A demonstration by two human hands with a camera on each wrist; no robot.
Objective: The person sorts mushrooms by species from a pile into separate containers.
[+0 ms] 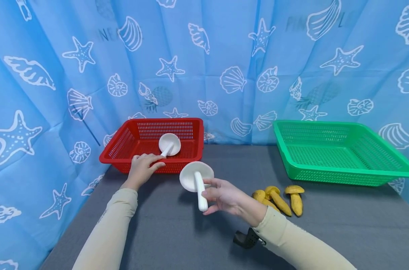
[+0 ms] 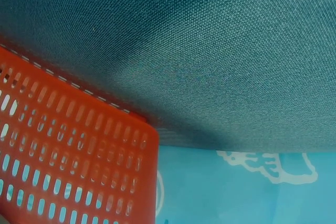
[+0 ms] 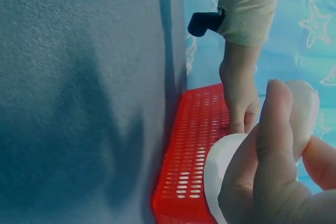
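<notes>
My right hand (image 1: 226,197) pinches the stem of a white mushroom (image 1: 192,174) above the table, its cap tilted away from me. In the right wrist view, fingers (image 3: 275,129) cover part of the stem. A second white mushroom (image 1: 167,141) is inside the red basket (image 1: 126,165), gills facing me. Over the basket's near rim, my left hand (image 1: 143,168) has its fingertips right at that mushroom's stem end; I cannot tell whether they grip it. The left wrist view shows the basket's slotted wall (image 2: 73,145).
Several yellow mushrooms (image 1: 296,200) lie on the grey table (image 1: 164,228), beside my right forearm. A green basket (image 1: 342,174) stands at the back right. A blue curtain (image 1: 204,56) with shell prints hangs behind the table. A black wrist camera (image 1: 246,239) sits under my right cuff.
</notes>
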